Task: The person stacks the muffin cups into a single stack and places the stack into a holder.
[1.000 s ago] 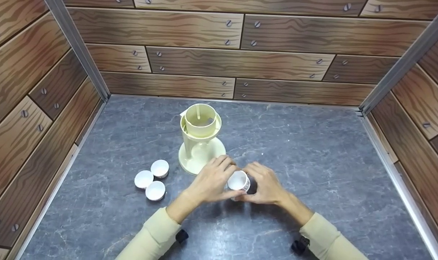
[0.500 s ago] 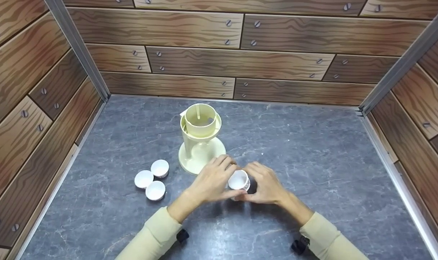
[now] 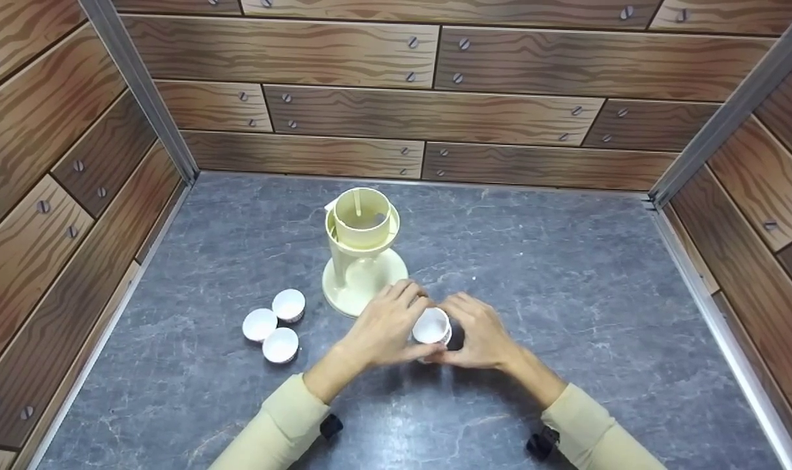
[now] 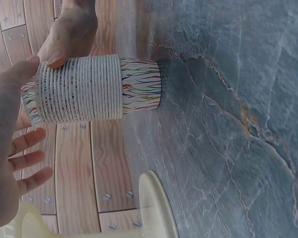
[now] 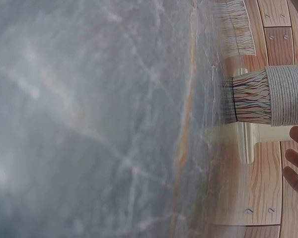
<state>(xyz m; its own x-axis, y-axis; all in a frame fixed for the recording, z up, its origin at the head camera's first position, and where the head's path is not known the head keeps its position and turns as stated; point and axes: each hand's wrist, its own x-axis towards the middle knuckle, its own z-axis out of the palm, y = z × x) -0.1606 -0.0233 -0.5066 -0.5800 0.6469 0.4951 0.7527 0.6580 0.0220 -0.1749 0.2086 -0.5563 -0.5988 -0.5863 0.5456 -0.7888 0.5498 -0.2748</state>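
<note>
A tall stack of nested white paper cups (image 4: 79,89) with coloured wavy streaks stands upright on the table. At its upper end the top paper cup (image 3: 430,325) sits a little raised, its patterned side showing above the stacked rims. My left hand (image 3: 383,328) holds this cup from the left, thumb in front, with several fingers spread away in the left wrist view. From the right, my right hand (image 3: 478,334) grips the upper stack, its thumb (image 4: 58,55) on the rims. Both thumbs meet at the front. In the right wrist view the lower stack (image 5: 253,96) shows.
A pale yellow plastic stand (image 3: 336,287) with a round base and an open cylinder (image 3: 363,236) on top stands just behind the left hand. Three upright white cups (image 3: 281,345) cluster at the left. Wood-patterned walls (image 3: 344,52) enclose the grey marbled table (image 3: 565,274).
</note>
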